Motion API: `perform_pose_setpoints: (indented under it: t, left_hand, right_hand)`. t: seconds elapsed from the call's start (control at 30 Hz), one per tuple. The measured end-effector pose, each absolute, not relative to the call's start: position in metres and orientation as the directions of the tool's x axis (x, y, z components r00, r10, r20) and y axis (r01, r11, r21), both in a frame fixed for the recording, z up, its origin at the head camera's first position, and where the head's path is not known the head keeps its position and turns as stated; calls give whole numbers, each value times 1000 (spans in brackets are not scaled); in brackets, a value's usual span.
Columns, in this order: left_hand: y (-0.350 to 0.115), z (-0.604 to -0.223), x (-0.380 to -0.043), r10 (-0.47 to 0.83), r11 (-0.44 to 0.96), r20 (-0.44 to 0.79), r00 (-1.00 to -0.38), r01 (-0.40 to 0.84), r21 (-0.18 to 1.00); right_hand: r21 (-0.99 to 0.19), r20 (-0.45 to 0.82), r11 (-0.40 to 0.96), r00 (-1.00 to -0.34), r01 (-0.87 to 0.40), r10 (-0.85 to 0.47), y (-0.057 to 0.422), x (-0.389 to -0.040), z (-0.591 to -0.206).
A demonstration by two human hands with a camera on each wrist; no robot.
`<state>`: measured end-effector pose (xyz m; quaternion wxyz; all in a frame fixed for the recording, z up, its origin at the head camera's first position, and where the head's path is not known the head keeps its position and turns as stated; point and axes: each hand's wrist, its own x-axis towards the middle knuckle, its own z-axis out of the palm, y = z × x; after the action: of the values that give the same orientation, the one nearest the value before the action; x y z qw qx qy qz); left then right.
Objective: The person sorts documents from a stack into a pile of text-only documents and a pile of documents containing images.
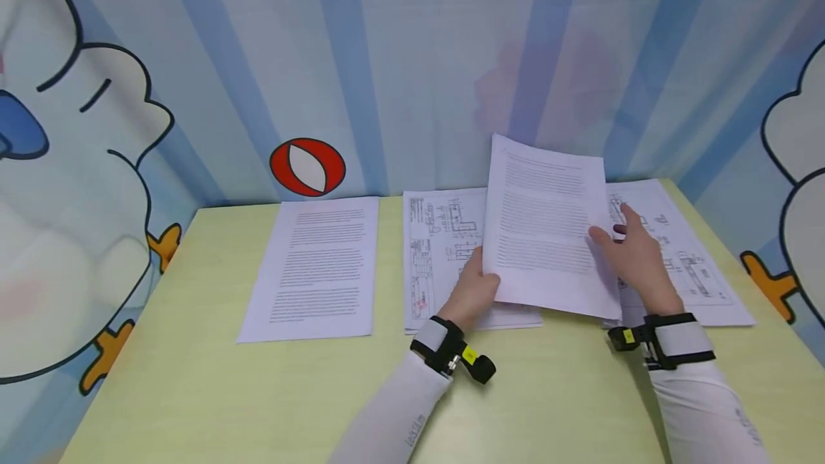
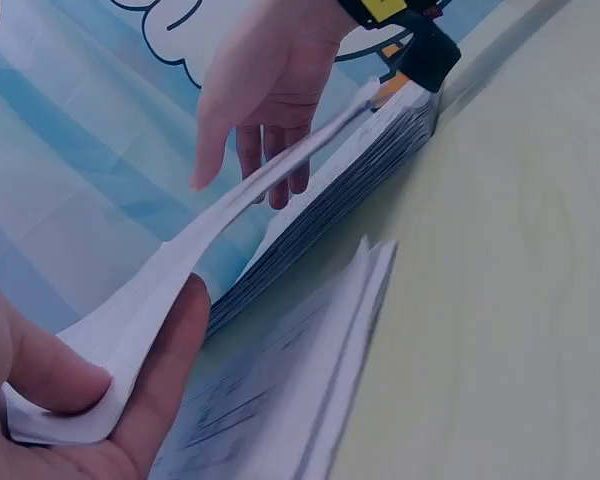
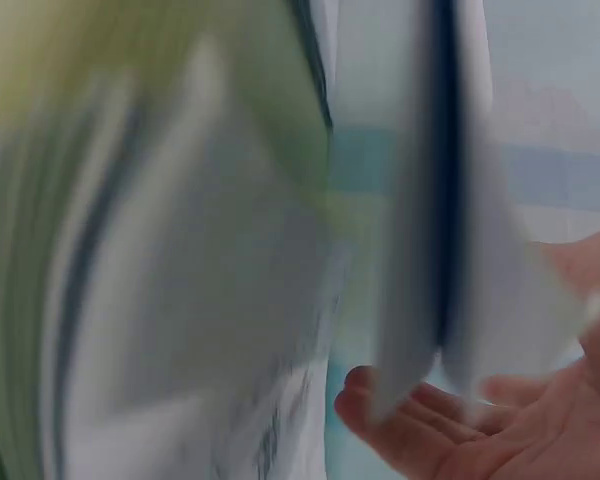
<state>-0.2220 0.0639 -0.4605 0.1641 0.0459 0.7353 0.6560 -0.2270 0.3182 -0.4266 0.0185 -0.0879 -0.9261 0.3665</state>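
A few white printed sheets (image 1: 548,220) are raised and tilted above the table, text side showing. My left hand (image 1: 469,292) pinches them at the lower left edge; in the left wrist view its thumb (image 2: 55,380) lies on top of the bent paper (image 2: 165,275). At the sheets' right edge my right hand (image 1: 638,260) is spread, its thumb close to the paper. The right wrist view shows that palm (image 3: 540,430) turned up with loose fingers; blur hides whether it touches the paper. Beneath lie a thinner stack of technical drawings (image 1: 445,263) and a thicker one (image 1: 699,271) on the right.
Another printed text page (image 1: 322,271) lies on the left part of the pale yellow table (image 1: 258,392). A cartoon-printed curtain (image 1: 412,77) hangs directly behind the table's back edge. Both wrists carry strapped cameras.
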Motion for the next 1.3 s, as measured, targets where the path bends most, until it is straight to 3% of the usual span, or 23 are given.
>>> perform_pose_setpoints:
  t: [0.17, 0.4, 0.53, 0.6, 0.67, 0.73, 0.97, 1.1, 1.3]
  left_hand:
    - [38, -451, -224, 292, 116, -134, -947, -104, 988]
    - [5, -441, -225, 287, 55, -75, -955, -62, 997]
    - [-11, -439, -225, 273, 53, -31, -962, -17, 998]
    - [-19, -438, -224, 261, 64, -15, -965, 1, 998]
    - [-26, -438, -223, 255, 72, -14, -967, 4, 997]
    - [-33, -439, -222, 253, 68, -5, -967, 13, 998]
    - [-57, -436, -221, 215, 76, 46, -976, 63, 995]
    - [-75, -430, -222, 170, 128, 81, -982, 103, 986]
    - [-112, -420, -222, 70, 265, 46, -996, 63, 962]
  right_hand:
    - [-835, -35, 533, -980, 137, 197, 295, -229, -426]
    - [-939, -95, 312, -981, 144, 168, 256, -228, -423]
    - [-990, -133, -51, -991, 133, 0, 244, -226, -422]
    - [-959, -117, -247, -987, 141, -110, 238, -224, -421]
    - [-925, -99, -345, -979, 156, -177, 232, -221, -419]
    - [-931, -90, -334, -979, 148, -184, 223, -219, -417]
    - [-993, -114, -21, -993, 114, -21, 185, -220, -414]
    - [-991, -113, 71, -993, 116, 46, 165, -223, -416]
    - [-981, -63, 175, -993, 81, 103, 134, -228, -418]
